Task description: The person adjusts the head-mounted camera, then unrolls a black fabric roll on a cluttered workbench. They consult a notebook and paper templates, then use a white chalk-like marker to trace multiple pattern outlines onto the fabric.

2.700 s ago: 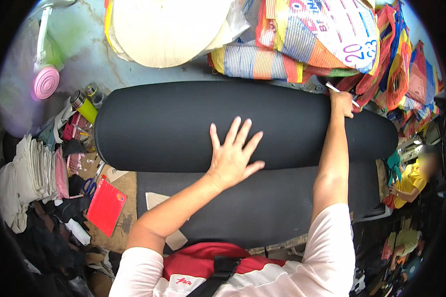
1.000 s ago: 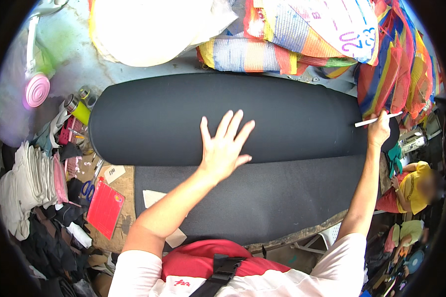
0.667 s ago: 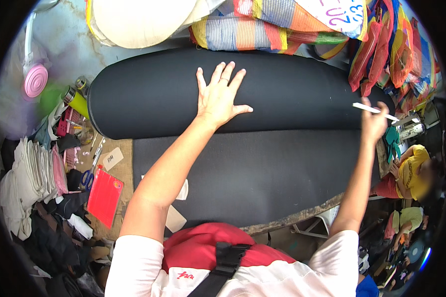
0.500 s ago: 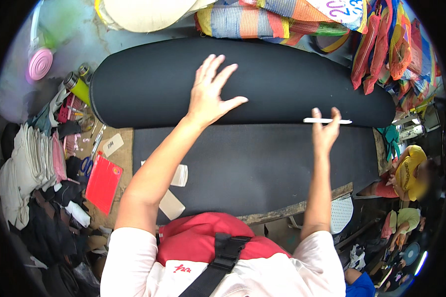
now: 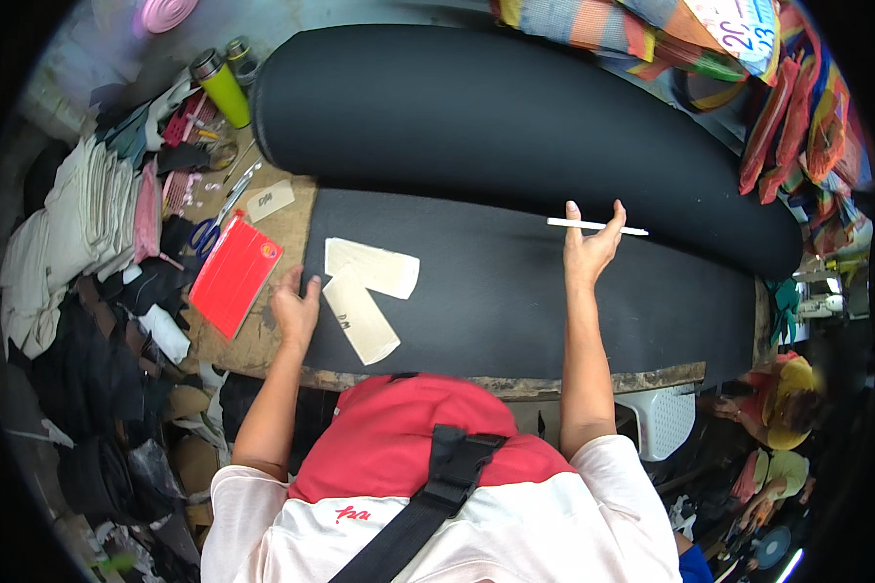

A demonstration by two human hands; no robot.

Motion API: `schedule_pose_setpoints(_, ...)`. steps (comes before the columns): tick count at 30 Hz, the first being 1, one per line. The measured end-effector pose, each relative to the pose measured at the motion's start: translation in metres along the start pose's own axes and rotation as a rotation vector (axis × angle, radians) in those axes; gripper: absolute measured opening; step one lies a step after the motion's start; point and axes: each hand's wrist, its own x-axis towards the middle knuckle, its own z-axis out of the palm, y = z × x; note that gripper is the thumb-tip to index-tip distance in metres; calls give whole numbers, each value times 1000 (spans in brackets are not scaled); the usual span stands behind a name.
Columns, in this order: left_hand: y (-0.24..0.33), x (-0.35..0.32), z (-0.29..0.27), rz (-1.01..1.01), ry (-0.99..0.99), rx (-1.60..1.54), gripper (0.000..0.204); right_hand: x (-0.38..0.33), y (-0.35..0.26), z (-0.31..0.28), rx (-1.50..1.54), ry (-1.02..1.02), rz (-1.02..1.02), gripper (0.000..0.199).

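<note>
A large roll of black sheet material lies across the far side of the table, and its flat black part spreads toward me. My left hand is low at the left edge of that flat part, with thumb and fingers apart. Two cream pattern pieces, one upper and one lower, overlap on the black sheet just right of this hand. Over the sheet near the roll's front, my right hand holds a slim white pen crosswise between thumb and fingers.
On the left of the wooden table lie a red booklet, blue-handled scissors and a small cream card. A green bottle stands beyond them. Folded pale cloth is stacked further left. People sit at the right.
My left hand has come down from above the roll to the sheet's left edge, uncovering the pattern pieces. My right hand still holds the pen. The whole view has shifted.
</note>
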Motion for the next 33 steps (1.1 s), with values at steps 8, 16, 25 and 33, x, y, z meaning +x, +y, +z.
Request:
schedule_pose_setpoints(8, 29, -58, 5, -56, -271, 648, 104, -144, -52, 64, -40, -822, -539, 53)
schedule_pose_setpoints(16, 22, -37, 24, -155, -245, 384, 71, -162, -60, 96, -374, -1080, -218, 79)
schedule_pose_setpoints(25, -10, -10, -7, -705, -426, -1387, 37, -169, -98, 54, 70, -971, 21, 22)
schedule_pose_setpoints(33, 67, -7, -34, -533, -622, -1579, 65, -230, -173, 13, 453, -812, -383, 35)
